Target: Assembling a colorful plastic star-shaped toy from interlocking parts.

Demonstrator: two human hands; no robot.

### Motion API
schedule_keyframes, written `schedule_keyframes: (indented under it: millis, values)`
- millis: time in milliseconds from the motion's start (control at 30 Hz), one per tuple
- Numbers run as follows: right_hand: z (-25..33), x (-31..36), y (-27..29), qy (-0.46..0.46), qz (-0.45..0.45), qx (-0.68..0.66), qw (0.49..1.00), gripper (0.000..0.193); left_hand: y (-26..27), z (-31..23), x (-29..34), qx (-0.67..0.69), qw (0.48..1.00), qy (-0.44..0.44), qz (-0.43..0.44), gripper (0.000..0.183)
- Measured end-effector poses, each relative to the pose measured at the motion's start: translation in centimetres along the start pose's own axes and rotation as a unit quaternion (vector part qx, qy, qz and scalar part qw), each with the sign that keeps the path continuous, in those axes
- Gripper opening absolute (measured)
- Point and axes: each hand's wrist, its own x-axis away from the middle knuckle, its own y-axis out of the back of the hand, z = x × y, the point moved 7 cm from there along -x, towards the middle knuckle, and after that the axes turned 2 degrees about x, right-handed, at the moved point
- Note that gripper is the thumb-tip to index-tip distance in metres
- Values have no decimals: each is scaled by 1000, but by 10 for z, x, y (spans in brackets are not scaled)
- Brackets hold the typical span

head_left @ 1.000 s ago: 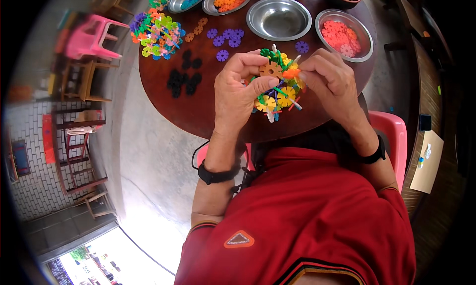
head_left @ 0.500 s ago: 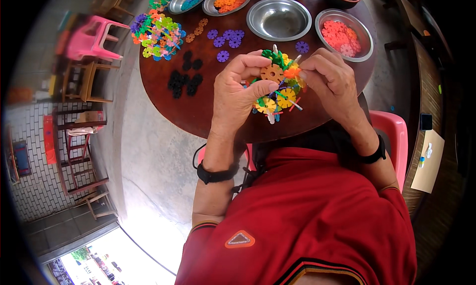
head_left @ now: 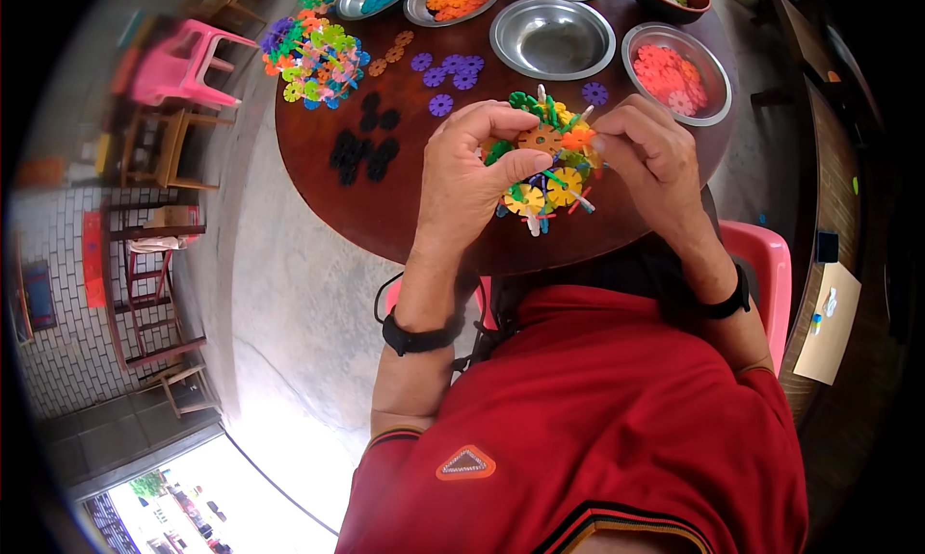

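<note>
Between my hands, over the table's near edge, is a ball-like cluster of interlocking plastic snowflake discs (head_left: 564, 186) in yellow, green, white, blue and orange. My left hand (head_left: 472, 164) grips it from the left, thumb and fingers curved about a light-brown disc (head_left: 543, 143) on its upper side. My right hand (head_left: 655, 159) pinches an orange disc (head_left: 577, 139) at the cluster's upper right, touching the brown one. The cluster's underside and the tips of some right-hand fingers are hidden.
On the round brown table (head_left: 323, 207) lie black discs (head_left: 361, 154), purple discs (head_left: 453, 70) and a finished-looking colourful cluster (head_left: 318, 63). Behind stand a bare steel bowl (head_left: 552, 39), a bowl of coral discs (head_left: 676, 72) and a bowl of orange discs (head_left: 453, 0). A pink stool (head_left: 188, 65) stands left.
The view has shifted slightly, so the table and bowls sit a little further right. My left fingers have opened a little around the brown disc; the right hand still pinches the orange disc.
</note>
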Motion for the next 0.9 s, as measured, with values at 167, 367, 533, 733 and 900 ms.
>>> schedule_keyframes:
  millis: [167, 367, 533, 733, 900]
  values:
    - [-2, 0, 0, -18, 4, -10, 1000, 7, -3, -1, 1, -33, 998, 56, 18, 35]
    - [0, -2, 0, -13, -1, -19, 1000, 8, 1, 2, -2, -25, 1000, 4, -18, 35]
    - [-5, -1, 0, -50, 5, -42, 998, 7, -2, 1, -2, 6, 999, 33, -20, 32]
    - [-5, -2, -2, -37, 6, -42, 998, 6, 0, -1, -2, -25, 999, 19, -10, 32]
    - [-3, -4, -2, -38, 13, -38, 998, 5, 0, 0, -2, -41, 998, 42, -1, 32]
